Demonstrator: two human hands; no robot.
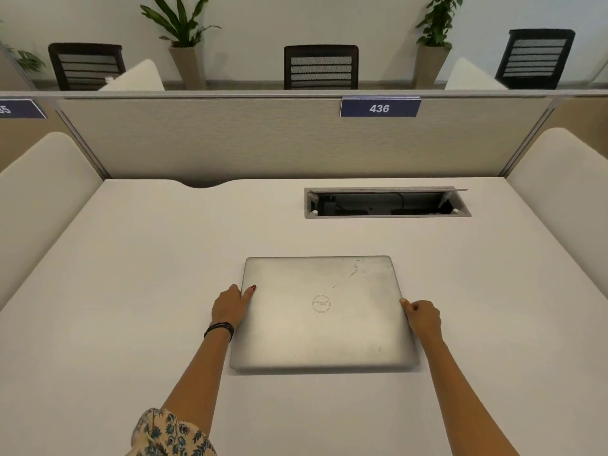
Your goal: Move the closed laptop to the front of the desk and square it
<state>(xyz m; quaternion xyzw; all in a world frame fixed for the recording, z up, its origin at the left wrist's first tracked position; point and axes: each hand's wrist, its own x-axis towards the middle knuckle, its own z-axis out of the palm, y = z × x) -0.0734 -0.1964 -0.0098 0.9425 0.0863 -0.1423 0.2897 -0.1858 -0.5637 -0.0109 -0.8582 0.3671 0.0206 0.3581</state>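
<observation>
A closed silver laptop (320, 312) lies flat on the white desk (131, 291), a little right of the desk's middle and nearer the person than the open cable box (387, 203) sunk into the desk top behind it; its lid faces up with a round logo at the centre and some scuff marks toward the far right corner; its edges run roughly in line with the desk's edges, with bare desk between its near edge and the bottom of the view. The left hand (230, 307) grips the laptop's left edge about halfway along, the thumb lying on top of the lid with a red-painted nail showing and the other fingers tucked under or against the side, out of sight; a dark bracelet (219, 330) circles that wrist, and a floral sleeve (167, 434) shows at the elbow. The right hand (422, 317) presses against the laptop's right edge at about the same height, fingers curled close together, the thumb tip touching the lid's corner line; whether its fingers reach under the laptop cannot be told. Behind the desk stands a beige divider panel (230, 139) carrying a blue sign (380, 107) that reads 436; beyond it are dark mesh chairs (320, 67) and potted plants (184, 34).
</observation>
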